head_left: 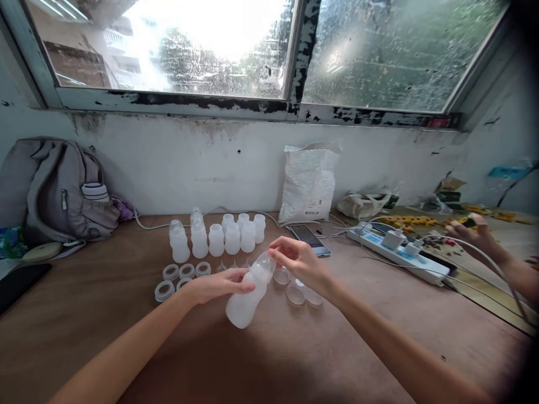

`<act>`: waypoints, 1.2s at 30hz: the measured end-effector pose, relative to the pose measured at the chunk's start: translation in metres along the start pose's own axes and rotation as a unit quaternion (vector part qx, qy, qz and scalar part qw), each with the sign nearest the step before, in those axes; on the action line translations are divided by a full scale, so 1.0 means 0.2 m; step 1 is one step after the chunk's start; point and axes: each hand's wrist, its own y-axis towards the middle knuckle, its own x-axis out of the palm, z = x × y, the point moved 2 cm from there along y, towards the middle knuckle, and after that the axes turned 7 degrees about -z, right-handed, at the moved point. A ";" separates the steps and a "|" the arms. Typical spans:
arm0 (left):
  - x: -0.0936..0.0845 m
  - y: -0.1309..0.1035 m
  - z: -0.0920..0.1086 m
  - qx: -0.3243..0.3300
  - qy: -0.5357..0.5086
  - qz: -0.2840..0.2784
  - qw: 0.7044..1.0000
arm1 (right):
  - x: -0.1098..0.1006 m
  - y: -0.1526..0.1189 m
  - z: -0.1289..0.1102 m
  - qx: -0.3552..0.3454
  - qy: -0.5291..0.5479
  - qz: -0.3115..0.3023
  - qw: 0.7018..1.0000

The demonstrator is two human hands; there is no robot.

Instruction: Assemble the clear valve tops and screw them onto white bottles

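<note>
A frosted white baby bottle [244,306] is tilted over the table, its top leaning to the right. My left hand [221,285] grips it around the middle, thumb in front. At the upper end, the fingers of my right hand [300,261] are closed on the bottle's clear cap [264,264]. Behind my left hand lie several white screw rings [170,272] and clear nipples [222,267], partly covered. Clear round caps [295,294] lie under and beside my right hand. Further back stand several open bottles [232,240] and two capped bottles [179,242].
A white plastic bag [309,182] leans on the wall behind a phone [310,240]. A power strip [398,255] with cables lies to the right. Beyond it, another person's hand [478,235] holds something dark and yellow. A grey backpack [59,191] sits at left.
</note>
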 end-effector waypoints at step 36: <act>-0.19 -0.67 0.48 -0.025 0.517 0.508 0.688 | 0.30 1.10 0.00 -0.026 -0.276 -0.015 0.961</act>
